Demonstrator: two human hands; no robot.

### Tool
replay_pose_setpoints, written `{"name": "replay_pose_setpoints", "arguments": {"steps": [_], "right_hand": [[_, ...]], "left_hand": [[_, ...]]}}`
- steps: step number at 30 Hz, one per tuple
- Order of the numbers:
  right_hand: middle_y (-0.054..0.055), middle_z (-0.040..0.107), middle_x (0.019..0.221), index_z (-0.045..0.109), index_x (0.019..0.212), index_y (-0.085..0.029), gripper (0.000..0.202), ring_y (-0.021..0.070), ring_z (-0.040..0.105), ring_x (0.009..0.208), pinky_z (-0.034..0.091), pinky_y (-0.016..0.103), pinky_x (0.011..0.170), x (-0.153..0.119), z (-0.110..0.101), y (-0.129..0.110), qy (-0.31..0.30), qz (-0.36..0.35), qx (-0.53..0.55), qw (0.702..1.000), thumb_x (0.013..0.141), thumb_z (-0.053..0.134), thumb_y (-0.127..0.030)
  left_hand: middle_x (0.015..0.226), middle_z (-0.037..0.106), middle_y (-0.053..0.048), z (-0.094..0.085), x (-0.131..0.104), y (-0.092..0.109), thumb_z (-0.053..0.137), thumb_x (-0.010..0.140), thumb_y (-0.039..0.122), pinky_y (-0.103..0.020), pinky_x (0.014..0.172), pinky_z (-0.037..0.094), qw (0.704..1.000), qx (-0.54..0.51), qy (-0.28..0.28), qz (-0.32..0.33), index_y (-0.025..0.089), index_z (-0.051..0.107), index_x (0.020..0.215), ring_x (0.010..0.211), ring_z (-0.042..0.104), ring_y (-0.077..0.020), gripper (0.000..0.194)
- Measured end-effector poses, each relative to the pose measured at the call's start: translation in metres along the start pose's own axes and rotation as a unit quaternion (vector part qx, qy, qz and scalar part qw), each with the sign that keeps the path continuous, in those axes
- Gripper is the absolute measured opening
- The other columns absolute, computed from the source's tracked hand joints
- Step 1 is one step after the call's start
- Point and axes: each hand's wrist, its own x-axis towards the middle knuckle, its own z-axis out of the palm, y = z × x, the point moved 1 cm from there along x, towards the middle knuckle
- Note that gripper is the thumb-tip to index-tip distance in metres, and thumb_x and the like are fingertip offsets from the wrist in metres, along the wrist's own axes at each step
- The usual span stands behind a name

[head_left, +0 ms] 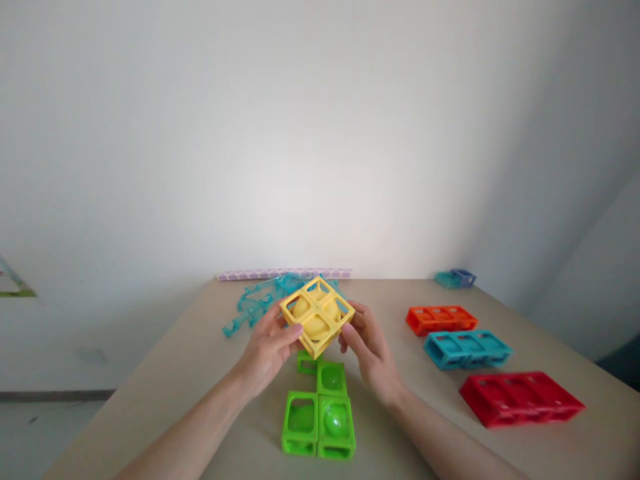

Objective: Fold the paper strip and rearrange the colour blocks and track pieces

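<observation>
A yellow square block (317, 308) with four-part openings and rounded hollows is held up above the table, tilted with one corner toward me. My left hand (273, 347) grips its left side, thumb on the near edge. On the right side, my right hand (367, 347) holds it between thumb and fingers. Below and nearer to me, green cube-shaped blocks (336, 419) lie joined in a stepped shape on the table; the yellow block and my hands hide part of their far end.
Three-cell blocks lie at the right: orange (441, 320), teal (468, 349) and red (521, 399). Behind my hands are translucent blue track pieces (255, 303) and a purple patterned roll (250, 274) along the wall. Small blue pieces (463, 278) sit at the table's (165, 400) far right corner.
</observation>
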Motion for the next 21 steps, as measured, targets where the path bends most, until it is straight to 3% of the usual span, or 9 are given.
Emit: {"name": "replay_pose_setpoints", "arguments": {"steps": [5,8,11,15,18,21], "right_hand": [[0.003,0.057,0.101,0.045,0.126,-0.027,0.041,0.0176,0.054,0.086,0.046,0.03,0.069,0.003,0.0,0.003,-0.016,0.031,-0.003,0.999,0.091,0.055,-0.044],[0.001,0.057,0.089,0.053,0.11,-0.023,0.029,0.0163,0.052,0.078,0.044,0.028,0.063,0.004,0.001,0.003,-0.011,0.047,0.019,0.999,0.09,0.055,-0.045],[0.001,0.057,0.089,0.053,0.098,-0.022,0.024,0.0154,0.052,0.076,0.043,0.027,0.061,0.006,0.002,0.005,-0.008,0.04,0.025,0.999,0.088,0.059,-0.043],[0.004,0.06,0.099,0.05,0.112,-0.023,0.028,0.016,0.055,0.077,0.046,0.029,0.064,0.006,0.0,0.007,0.009,0.014,-0.041,0.999,0.091,0.055,-0.041],[0.009,0.056,0.119,0.036,0.135,-0.025,0.056,0.02,0.057,0.09,0.051,0.035,0.074,0.004,-0.003,0.002,0.038,-0.044,-0.153,0.987,0.086,0.061,-0.037],[0.013,0.039,0.144,0.012,0.149,-0.027,0.096,0.0286,0.049,0.119,0.045,0.046,0.097,-0.001,-0.002,-0.008,0.027,-0.129,-0.251,0.959,0.076,0.074,-0.036]], "left_hand": [[0.12,0.062,-0.007,-0.002,0.004,-0.002,0.075,0.073,0.016,-0.037,0.085,0.055,0.999,0.003,0.025,0.043,0.022,0.053,0.117,0.104,0.064,-0.0249,0.05],[0.119,0.062,-0.006,-0.006,0.006,-0.003,0.077,0.071,0.015,-0.035,0.085,0.055,0.996,0.013,0.04,0.078,0.025,0.051,0.119,0.104,0.064,-0.0243,0.056],[0.119,0.061,-0.007,-0.009,0.007,-0.003,0.077,0.071,0.016,-0.035,0.086,0.055,0.994,0.034,0.041,0.098,0.025,0.049,0.123,0.105,0.064,-0.0242,0.06],[0.125,0.058,-0.008,-0.01,0.006,-0.004,0.075,0.074,0.017,-0.036,0.089,0.054,0.984,0.091,0.039,0.147,0.027,0.046,0.128,0.108,0.063,-0.0235,0.063],[0.127,0.056,-0.009,-0.01,0.001,-0.008,0.073,0.076,0.015,-0.035,0.093,0.052,0.956,0.187,0.052,0.218,0.028,0.045,0.13,0.113,0.06,-0.0229,0.062],[0.127,0.056,-0.009,-0.01,-0.006,-0.014,0.072,0.075,0.01,-0.035,0.096,0.051,0.902,0.287,0.034,0.322,0.028,0.047,0.129,0.118,0.057,-0.0233,0.062]]}}
